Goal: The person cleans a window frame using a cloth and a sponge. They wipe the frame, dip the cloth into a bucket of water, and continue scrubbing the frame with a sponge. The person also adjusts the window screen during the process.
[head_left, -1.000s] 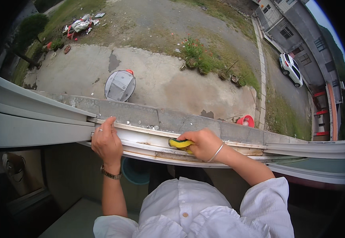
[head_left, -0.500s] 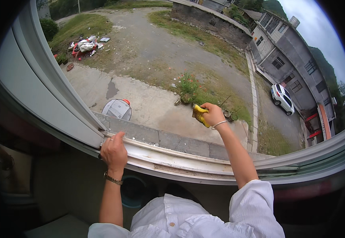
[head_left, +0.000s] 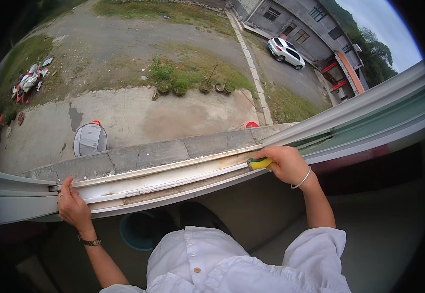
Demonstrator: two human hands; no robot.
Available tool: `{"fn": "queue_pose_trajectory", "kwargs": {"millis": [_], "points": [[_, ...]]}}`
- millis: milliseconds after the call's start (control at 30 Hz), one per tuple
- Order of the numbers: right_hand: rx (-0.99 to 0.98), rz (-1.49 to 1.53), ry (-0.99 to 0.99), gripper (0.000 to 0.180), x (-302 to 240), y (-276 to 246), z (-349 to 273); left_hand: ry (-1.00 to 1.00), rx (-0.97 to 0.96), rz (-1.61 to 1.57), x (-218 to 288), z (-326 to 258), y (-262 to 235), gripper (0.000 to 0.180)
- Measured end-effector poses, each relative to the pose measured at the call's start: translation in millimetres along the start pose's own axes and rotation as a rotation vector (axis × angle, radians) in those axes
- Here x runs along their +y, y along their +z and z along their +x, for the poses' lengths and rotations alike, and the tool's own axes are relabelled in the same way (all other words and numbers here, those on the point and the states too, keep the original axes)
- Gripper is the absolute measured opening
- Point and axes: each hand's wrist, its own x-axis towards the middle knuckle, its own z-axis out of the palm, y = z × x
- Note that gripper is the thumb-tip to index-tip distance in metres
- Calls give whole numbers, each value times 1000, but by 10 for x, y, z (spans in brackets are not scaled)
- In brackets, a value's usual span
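A window track, white with brown dirt along its grooves, runs across in front of me. My right hand is closed round a yellow-and-green sponge, which is at the right end of the track by the sliding window panel. At the track's left end, my left hand grips the window frame, its fingers curled over the edge beside the left-hand panel. Part of the sponge is hidden in my right palm.
Outside the track lies a grey tiled ledge with small white crumbs. Below it are a concrete yard, a round grey-topped object, potted plants and a parked white car. A teal basin stands by my legs.
My right hand has brought the sponge back from outside the window down to the right end of the track. The view has turned right; my left hand remains on the frame's left end.
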Motion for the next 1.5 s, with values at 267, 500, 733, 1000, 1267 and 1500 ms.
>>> {"fn": "queue_pose_trajectory", "kwargs": {"millis": [267,500,733,1000,1267,1500], "points": [[81,-550,93,13,331,464,-218,7,-19,-20,1,21,18,23],[-46,-534,67,13,310,624,-206,-6,-30,-16,-8,16,10,20],[27,-371,0,15,335,556,-274,-21,-7,-14,5,0,28,21],[105,-344,-14,19,370,799,-171,-10,-5,-6,29,12,29,21],[46,-359,123,32,256,618,-269,-41,-8,-30,48,13,11,21],[143,-51,132,33,294,581,-259,-13,-10,-35,49,18,4,23]]}}
